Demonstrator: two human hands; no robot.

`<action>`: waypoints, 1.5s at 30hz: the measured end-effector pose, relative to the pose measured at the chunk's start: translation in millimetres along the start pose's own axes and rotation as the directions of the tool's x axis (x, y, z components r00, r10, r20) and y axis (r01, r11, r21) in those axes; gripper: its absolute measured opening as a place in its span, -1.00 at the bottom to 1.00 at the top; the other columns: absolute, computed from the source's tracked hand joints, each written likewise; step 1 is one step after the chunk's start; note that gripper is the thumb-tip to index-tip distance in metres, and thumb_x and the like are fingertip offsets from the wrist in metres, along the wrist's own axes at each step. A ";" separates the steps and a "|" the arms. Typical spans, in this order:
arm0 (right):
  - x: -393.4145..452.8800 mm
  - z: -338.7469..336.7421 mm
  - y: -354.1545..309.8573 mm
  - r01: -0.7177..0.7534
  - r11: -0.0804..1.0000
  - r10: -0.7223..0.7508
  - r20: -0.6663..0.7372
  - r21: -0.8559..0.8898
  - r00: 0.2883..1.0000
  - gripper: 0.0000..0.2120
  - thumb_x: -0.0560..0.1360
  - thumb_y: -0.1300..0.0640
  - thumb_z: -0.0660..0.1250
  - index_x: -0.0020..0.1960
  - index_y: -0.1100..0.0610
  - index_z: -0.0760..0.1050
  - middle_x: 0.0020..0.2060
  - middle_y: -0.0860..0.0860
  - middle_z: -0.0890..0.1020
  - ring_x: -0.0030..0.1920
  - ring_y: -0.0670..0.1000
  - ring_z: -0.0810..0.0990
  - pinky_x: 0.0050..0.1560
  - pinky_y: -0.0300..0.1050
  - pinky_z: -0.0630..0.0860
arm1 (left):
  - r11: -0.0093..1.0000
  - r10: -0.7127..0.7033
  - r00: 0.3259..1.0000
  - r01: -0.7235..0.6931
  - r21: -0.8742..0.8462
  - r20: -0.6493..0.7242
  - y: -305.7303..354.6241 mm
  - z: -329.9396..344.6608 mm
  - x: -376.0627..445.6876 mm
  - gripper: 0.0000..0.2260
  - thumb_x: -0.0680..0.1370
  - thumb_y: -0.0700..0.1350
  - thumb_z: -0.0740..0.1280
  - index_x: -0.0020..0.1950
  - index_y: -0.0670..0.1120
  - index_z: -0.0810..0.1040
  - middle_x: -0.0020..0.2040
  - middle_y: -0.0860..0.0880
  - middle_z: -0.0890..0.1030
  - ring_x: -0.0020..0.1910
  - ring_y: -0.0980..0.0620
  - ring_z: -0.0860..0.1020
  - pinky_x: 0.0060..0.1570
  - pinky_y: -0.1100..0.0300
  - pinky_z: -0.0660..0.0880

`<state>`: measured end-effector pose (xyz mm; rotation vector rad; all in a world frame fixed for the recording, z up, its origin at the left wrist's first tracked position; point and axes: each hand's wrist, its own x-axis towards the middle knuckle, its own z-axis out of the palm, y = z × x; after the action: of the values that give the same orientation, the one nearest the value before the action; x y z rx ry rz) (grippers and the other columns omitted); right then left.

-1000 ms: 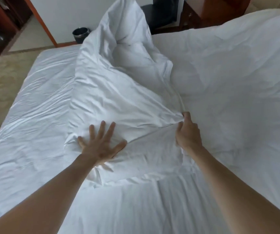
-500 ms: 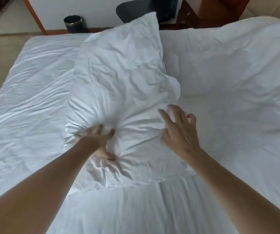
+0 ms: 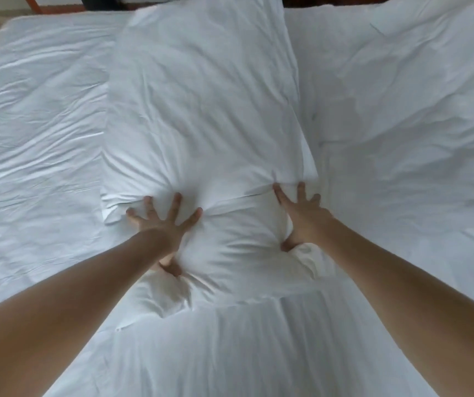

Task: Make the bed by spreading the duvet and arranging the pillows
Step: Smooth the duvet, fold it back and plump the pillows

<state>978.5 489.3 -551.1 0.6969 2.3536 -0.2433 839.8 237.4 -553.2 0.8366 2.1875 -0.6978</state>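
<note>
On the creased white sheet, left hand and right hand splayed flat, pressing puffy pillow.

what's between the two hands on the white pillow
In the head view, only a puffed-up bulge of the white fabric pillow lies between the left hand and the right hand; both press into it with spread fingers.
</note>
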 end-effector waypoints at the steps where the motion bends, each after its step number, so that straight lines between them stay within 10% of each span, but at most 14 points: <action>1: 3.5 12.9 0.0 -0.015 0.997 0.019 -0.054 0.073 0.998 0.39 0.18 -0.16 0.64 0.45 -0.32 -0.49 0.53 0.07 -0.39 0.54 0.36 -0.16 0.35 0.49 0.24 | 1.000 0.016 1.000 -0.016 -0.019 -0.010 1.0 0.7 6.3 0.28 0.23 0.31 0.56 0.44 0.32 -0.51 0.48 -0.03 -0.57 0.45 -0.52 -0.34 0.29 -0.60 -0.06; 8: 21.2 64.6 2.2 -0.005 0.979 0.086 -0.384 0.206 0.919 0.21 0.28 -0.19 0.56 0.51 -0.34 -0.35 0.58 0.00 -0.21 0.57 0.25 -0.16 0.31 0.57 0.15 | 0.995 0.057 0.973 -0.074 -0.067 -0.226 6.0 28.3 42.2 0.28 0.25 0.31 0.53 0.40 0.30 -0.57 0.44 -0.07 -0.61 0.39 -0.58 -0.40 0.31 -0.56 -0.18; 17: 46.0 -3.5 -16.6 -0.084 0.996 0.086 0.102 -0.025 0.991 0.40 0.20 -0.14 0.65 0.52 -0.21 -0.46 0.55 0.21 -0.23 0.50 0.45 -0.01 0.42 0.32 0.27 | 0.997 0.043 0.995 -0.049 -0.054 -0.095 6.4 4.1 36.8 0.21 0.31 0.23 0.55 0.48 0.32 -0.44 0.51 -0.04 -0.53 0.44 -0.56 -0.31 0.35 -0.53 -0.19; 24: 19.5 -64.5 -24.9 0.053 0.990 -0.058 -0.032 -0.133 0.998 -0.37 0.37 -0.08 0.50 0.37 0.04 0.41 0.25 0.10 0.53 0.23 0.14 0.55 0.19 -0.01 0.52 | 0.966 0.252 0.966 -0.247 -0.074 0.062 -35.4 -55.9 23.8 -0.10 0.41 0.21 0.47 0.60 0.18 0.00 0.63 0.00 -0.01 0.59 -0.19 0.05 0.49 -0.22 0.14; 27: 18.2 -107.9 -35.3 0.133 0.990 -0.137 -0.396 -0.039 0.908 -0.34 0.48 -0.07 0.43 0.47 0.01 0.22 0.34 0.10 0.35 0.37 0.14 0.36 0.13 0.07 0.46 | 0.944 0.131 0.945 -0.211 -0.252 -0.301 -60.1 -88.5 27.6 -0.39 0.50 0.13 0.40 0.49 0.04 0.27 0.46 -0.01 0.36 0.40 -0.08 0.38 0.29 -0.02 0.39; 30: 33.1 -142.9 -55.1 0.205 0.978 -0.194 -0.478 -0.030 0.856 -0.11 0.46 -0.18 0.42 0.58 -0.09 -0.05 0.56 0.09 0.03 0.56 0.19 0.01 0.34 0.31 0.35 | 0.947 -0.042 0.786 -0.166 -0.276 -0.617 -75.5 -121.3 42.8 -0.23 0.50 0.20 0.39 0.57 0.09 0.05 0.49 -0.05 0.20 0.42 -0.16 0.25 0.23 -0.13 0.35; 34: 73.7 -176.6 -74.2 0.134 0.989 -0.146 -0.411 -0.058 0.900 0.02 0.42 -0.28 0.41 0.59 -0.16 -0.22 0.59 0.05 -0.20 0.57 0.23 -0.22 0.39 0.51 0.09 | 0.933 -0.051 0.879 -0.127 -0.336 -0.474 -106.6 -160.5 83.9 -0.05 0.45 0.27 0.40 0.56 0.30 -0.26 0.61 0.04 -0.29 0.59 -0.21 -0.16 0.43 -0.35 0.09; 45: 186.6 -216.0 -87.5 0.005 0.989 -0.025 -0.138 -0.145 0.990 0.50 0.07 -0.25 0.66 0.46 -0.25 -0.54 0.49 0.15 -0.49 0.57 0.22 -0.25 0.29 0.63 0.10 | 0.985 -0.105 0.972 0.073 -0.154 -0.212 -98.2 -202.5 176.3 0.34 0.18 0.30 0.59 0.41 0.32 -0.55 0.45 -0.01 -0.60 0.47 -0.49 -0.32 0.23 -0.63 0.08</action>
<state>693.9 568.2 -507.5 0.6443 2.4811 -0.0305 588.5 372.7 -536.3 0.7744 2.4542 -0.5009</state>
